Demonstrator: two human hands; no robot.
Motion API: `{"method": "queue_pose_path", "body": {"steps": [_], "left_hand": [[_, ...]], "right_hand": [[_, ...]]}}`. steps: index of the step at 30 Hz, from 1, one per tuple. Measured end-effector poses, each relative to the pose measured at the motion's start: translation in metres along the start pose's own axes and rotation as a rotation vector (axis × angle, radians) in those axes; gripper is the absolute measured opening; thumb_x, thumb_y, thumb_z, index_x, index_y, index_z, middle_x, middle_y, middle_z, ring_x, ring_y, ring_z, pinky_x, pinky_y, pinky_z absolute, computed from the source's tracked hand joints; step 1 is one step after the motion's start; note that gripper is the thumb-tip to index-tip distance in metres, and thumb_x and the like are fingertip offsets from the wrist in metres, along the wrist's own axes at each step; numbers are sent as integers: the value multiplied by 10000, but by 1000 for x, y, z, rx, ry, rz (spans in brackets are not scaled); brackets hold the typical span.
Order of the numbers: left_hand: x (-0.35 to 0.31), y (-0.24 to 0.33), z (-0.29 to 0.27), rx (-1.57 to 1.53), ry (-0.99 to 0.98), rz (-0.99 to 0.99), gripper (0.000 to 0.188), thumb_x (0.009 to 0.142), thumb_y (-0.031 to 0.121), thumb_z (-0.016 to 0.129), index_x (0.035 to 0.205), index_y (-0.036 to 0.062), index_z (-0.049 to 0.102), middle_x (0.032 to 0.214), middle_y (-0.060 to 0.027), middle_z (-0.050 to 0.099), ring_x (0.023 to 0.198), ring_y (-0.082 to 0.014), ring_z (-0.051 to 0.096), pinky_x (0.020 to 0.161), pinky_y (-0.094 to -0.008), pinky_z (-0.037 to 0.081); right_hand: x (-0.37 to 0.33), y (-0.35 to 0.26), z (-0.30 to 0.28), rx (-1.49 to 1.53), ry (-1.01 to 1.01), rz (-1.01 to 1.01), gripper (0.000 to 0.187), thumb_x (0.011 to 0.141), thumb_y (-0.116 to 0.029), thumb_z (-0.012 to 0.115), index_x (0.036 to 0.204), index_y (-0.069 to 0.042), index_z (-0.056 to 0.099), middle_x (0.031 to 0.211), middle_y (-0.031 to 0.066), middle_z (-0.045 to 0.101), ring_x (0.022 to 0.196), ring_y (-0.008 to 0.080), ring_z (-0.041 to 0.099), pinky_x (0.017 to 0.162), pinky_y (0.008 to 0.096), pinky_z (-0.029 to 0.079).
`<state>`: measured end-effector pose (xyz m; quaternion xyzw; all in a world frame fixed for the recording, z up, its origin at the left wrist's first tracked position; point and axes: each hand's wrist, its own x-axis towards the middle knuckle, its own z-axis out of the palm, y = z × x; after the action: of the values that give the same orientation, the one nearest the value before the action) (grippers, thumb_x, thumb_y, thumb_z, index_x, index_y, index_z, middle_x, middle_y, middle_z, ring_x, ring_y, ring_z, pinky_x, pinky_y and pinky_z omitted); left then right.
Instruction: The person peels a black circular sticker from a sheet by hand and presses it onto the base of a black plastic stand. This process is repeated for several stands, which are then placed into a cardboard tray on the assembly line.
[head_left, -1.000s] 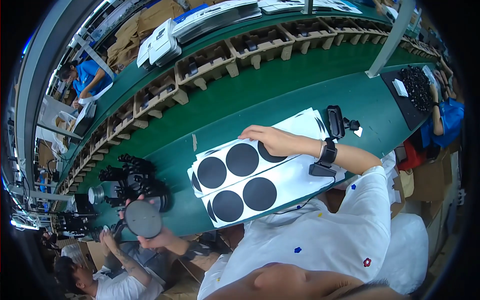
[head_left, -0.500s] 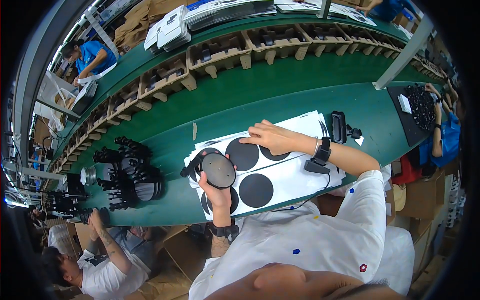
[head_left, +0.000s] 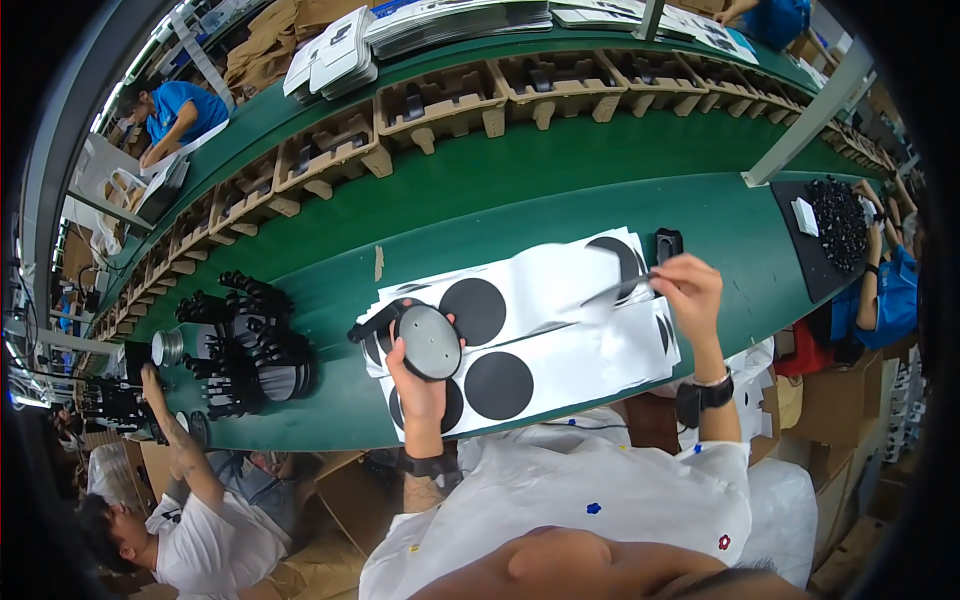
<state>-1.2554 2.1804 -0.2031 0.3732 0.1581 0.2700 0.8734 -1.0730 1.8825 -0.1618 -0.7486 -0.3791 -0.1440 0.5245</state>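
My left hand is wrapped round a black stand base with a round grey metal underside turned up and a black arm sticking out to the left. White sheets carrying round black pads lie stacked under it on the green table. My right hand pinches the edge of a thin black round pad, seen nearly edge-on and blurred. Beside that pad the top white sheet bulges upward; whether the pad is fully off it I cannot tell. A black band sits on each wrist.
Black stands cluster on the left of the table. A black tray-shaped part lies beyond my right hand. Brown pulp trays line the conveyor. A co-worker reaches in at the left; small black parts lie far right.
My right hand has moved right, away from the sheets, and now pinches a black pad. The top sheet has lifted. My left hand still holds the base, shifted slightly left.
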Motion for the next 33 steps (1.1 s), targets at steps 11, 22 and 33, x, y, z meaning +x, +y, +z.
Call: {"method": "queue_pose_path", "body": {"steps": [11, 22, 33], "left_hand": [[-12, 13, 76, -84, -387, -71, 713, 876, 630, 281, 1392, 138, 308, 1342, -214, 427, 1224, -380, 449, 977, -521, 407], [-17, 31, 82, -218, -535, -104, 729, 883, 644, 230, 1404, 135, 254, 1364, -209, 392, 1230, -439, 420, 982, -531, 407], [-16, 38, 74, -185, -537, -81, 741, 879, 658, 222, 1408, 140, 248, 1366, -212, 388, 1228, -441, 419, 977, -536, 410]], "right_hand": [[-11, -91, 101, 1152, -41, 486, 116, 755, 70, 649, 847, 1, 644, 759, 77, 561, 624, 140, 579, 529, 238, 508], [-10, -105, 120, 1240, -24, 504, 105, 785, 45, 641, 868, -16, 662, 762, 71, 580, 659, 148, 594, 541, 248, 511], [-10, -111, 130, 1219, 0, 503, 102, 788, 47, 634, 853, -27, 659, 755, 62, 575, 656, 142, 595, 534, 241, 504]]}}
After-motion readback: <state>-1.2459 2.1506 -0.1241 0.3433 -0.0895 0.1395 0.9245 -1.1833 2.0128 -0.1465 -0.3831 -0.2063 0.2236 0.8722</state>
